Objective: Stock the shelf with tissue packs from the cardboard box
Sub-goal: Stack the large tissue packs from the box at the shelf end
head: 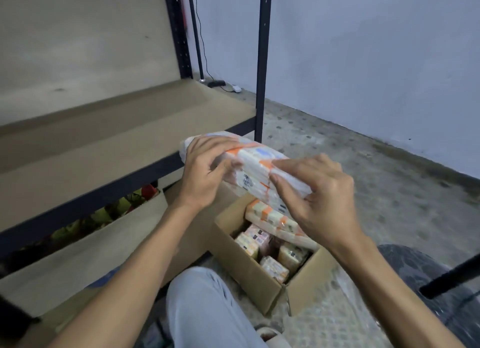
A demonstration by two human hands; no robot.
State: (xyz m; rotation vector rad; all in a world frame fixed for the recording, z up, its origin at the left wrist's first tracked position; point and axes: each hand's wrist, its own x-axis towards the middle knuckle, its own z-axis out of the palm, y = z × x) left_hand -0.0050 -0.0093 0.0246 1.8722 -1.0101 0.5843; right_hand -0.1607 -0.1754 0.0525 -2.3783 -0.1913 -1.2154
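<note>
Far left: bare brown shelf, nothing stocked on it yet. Left hand wrapped over the near-left end of a tissue bundle, grip closed on it. Bundle held in the air, just off the shelf's front edge and above the cardboard box. Right hand pinching the bundle's right end, grip closed too. Step in hand: carrying from box to shelf. Next, probably: swing left, set flat well back on the board. More packs waiting in the box.
</note>
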